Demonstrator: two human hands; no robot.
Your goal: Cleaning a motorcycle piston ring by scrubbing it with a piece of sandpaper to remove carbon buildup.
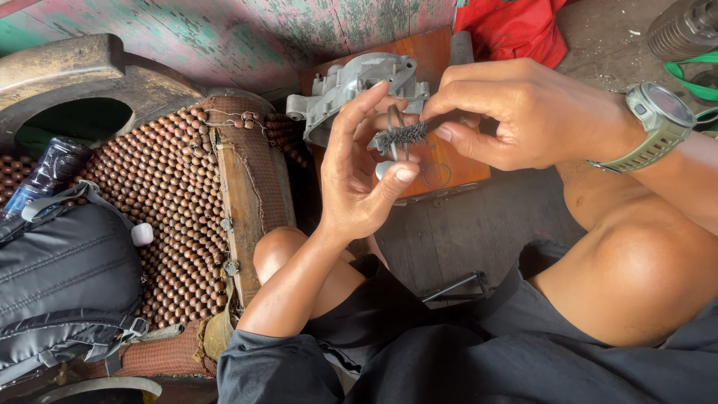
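Small wire brush (402, 135) pinched between two hands above a wooden board (441, 161).

Right hand (516, 112) closed around the brush handle, fingertips pressed together on it; left hand (359, 176) curled, thumb and forefinger pinching a small metal piece (392, 150) against the bristles. Just behind, grey metal engine cover (351, 86) lying on the board. Green watch (658, 123) on the right wrist. Further left, beaded seat cover (172, 194), black backpack (63, 277) and dark bottle (48, 172). Red cloth (516, 26) at the top.
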